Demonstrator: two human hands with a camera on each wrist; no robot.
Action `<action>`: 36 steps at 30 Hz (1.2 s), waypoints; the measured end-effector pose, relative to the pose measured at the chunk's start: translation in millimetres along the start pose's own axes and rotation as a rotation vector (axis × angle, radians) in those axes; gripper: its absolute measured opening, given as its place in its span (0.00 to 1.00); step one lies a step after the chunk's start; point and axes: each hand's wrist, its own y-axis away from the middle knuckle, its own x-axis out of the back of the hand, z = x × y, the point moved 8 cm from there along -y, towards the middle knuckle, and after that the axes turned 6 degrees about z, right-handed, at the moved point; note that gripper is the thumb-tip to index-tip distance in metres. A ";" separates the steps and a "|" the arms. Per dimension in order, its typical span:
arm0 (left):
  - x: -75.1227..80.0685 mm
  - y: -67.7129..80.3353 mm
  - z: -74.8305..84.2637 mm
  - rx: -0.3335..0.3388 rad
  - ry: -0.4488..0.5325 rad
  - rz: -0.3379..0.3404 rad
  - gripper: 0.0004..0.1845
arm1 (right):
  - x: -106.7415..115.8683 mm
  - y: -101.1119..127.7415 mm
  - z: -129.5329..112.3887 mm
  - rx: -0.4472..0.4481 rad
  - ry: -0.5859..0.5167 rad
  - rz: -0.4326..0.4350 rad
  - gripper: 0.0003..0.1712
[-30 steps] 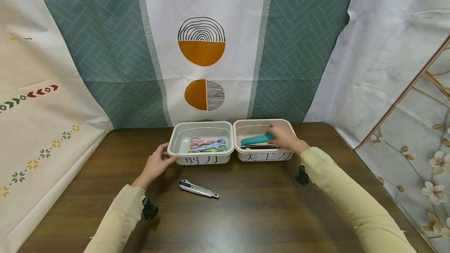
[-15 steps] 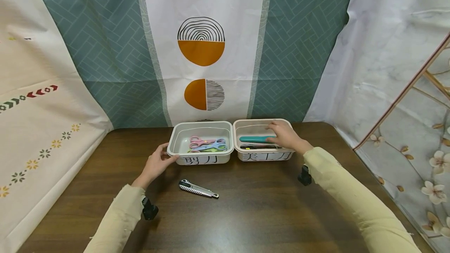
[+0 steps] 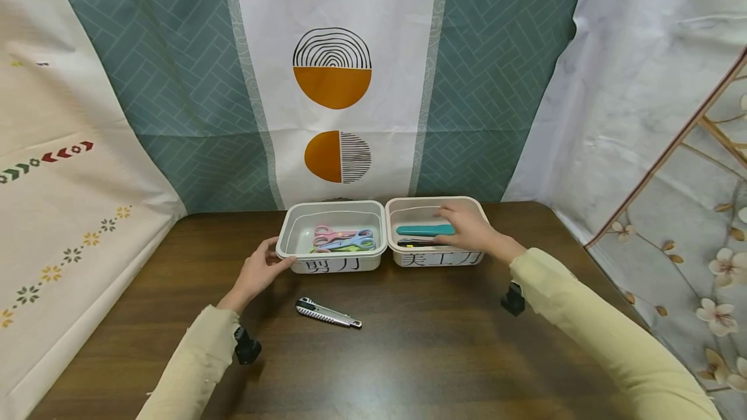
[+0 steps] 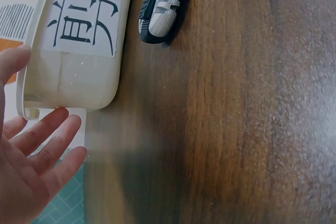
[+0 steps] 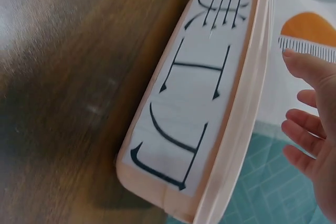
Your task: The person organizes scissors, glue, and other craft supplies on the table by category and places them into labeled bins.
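My left hand [image 3: 255, 274] is at the front left corner of a whitish plastic bin [image 4: 73, 80], thumb by its rim, fingers loosely extended along its end. Pink, blue and green scissors [image 3: 344, 240] lie inside this bin. My right hand [image 3: 467, 229] hovers over the adjoining beige bin [image 5: 244, 103], fingers spread and holding nothing. Below its fingertips lies a long, flat teal tool [image 3: 425, 230], partly covered by the hand, with dark slim items [image 3: 415, 243] in front of it. A silver and black utility knife [image 3: 328, 312] rests on the table before the left bin.
Both bins carry white labels [image 5: 189, 85] with black characters on their fronts and stand side by side at the back of the brown wooden table [image 3: 408, 355]. A patterned cloth [image 3: 338, 167] hangs behind them. Each wrist wears a black camera [image 3: 248, 347].
My right hand has let go of the teal tool, which now lies flatter in the beige bin, and the fingers have lifted and spread. The left hand stays at its corner.
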 end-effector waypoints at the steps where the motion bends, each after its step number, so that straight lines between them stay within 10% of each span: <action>1: 0.2 -0.1 0.3 -0.002 -0.001 0.000 0.36 | 0.6 0.3 -3.5 0.003 -0.005 0.000 0.29; 36: 1.7 0.2 3.0 0.021 0.032 0.024 0.35 | -56.8 -0.8 -123.3 0.126 -0.209 -0.175 0.34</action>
